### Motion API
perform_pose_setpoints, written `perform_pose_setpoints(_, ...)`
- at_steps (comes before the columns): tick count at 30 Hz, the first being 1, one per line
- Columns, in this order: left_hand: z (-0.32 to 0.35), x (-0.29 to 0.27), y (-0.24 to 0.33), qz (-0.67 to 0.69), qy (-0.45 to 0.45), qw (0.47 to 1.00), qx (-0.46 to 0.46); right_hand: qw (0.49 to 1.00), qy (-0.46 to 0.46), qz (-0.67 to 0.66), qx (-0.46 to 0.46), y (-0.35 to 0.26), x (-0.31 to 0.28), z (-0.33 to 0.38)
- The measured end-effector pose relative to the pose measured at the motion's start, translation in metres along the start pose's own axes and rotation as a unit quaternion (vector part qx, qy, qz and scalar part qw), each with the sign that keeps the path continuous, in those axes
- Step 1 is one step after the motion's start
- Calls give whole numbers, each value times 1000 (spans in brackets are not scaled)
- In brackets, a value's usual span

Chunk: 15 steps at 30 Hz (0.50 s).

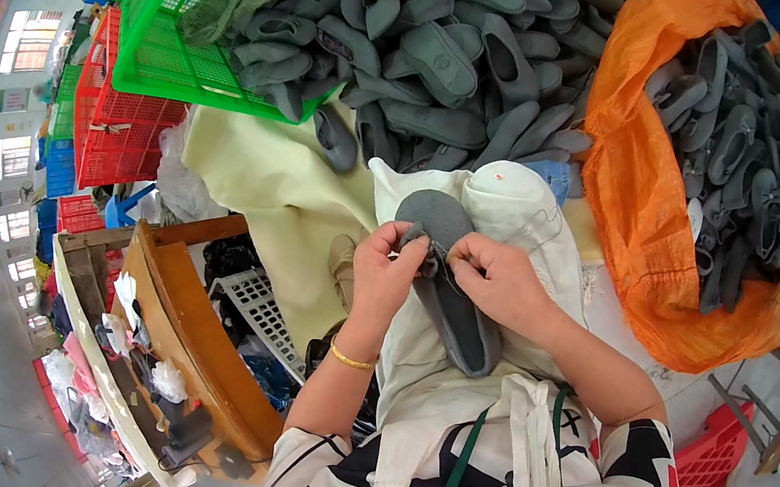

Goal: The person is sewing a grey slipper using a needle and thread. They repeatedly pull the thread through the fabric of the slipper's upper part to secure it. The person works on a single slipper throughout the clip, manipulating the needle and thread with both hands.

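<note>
A grey fabric slip-on shoe (pixel 464 327) lies across my lap on white cloth, its sole end pointing away from me. My left hand (pixel 379 274) is closed on the shoe's upper, pinching a bunched bit of dark fabric at the opening. Close beside it, my right hand (pixel 502 282) pinches with thumb and forefinger at the same spot; what sits between those fingertips is too small to make out. Just beyond my right hand, a white rounded cloth bundle (pixel 509 189) carries a small red mark and loose dark thread.
Grey shoes (pixel 438 59) are heaped in front of me, beside a green plastic crate (pixel 156 68). An orange sack (pixel 619 192) full of similar shoes stands at the right. Red crates (pixel 131 119), a wooden desk (pixel 196 326) and a white basket (pixel 267 321) are at the left.
</note>
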<state>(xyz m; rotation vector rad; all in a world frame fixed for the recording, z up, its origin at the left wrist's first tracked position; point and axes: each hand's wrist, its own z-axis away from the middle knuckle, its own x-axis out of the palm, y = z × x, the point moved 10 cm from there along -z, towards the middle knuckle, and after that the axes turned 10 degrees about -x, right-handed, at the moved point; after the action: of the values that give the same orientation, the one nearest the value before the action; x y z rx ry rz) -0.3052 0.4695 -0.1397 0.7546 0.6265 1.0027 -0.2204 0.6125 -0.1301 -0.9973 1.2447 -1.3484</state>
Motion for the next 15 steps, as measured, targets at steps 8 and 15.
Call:
perform_pose_setpoints(8, -2, -1, -4, -2, -15, 1000, 9, 999, -25, 16, 18, 4, 2, -7)
perform_pose_setpoints(15, -3, -5, -5, -28, -21, 999, -27, 998, -47, 39, -15, 5, 4, -14)
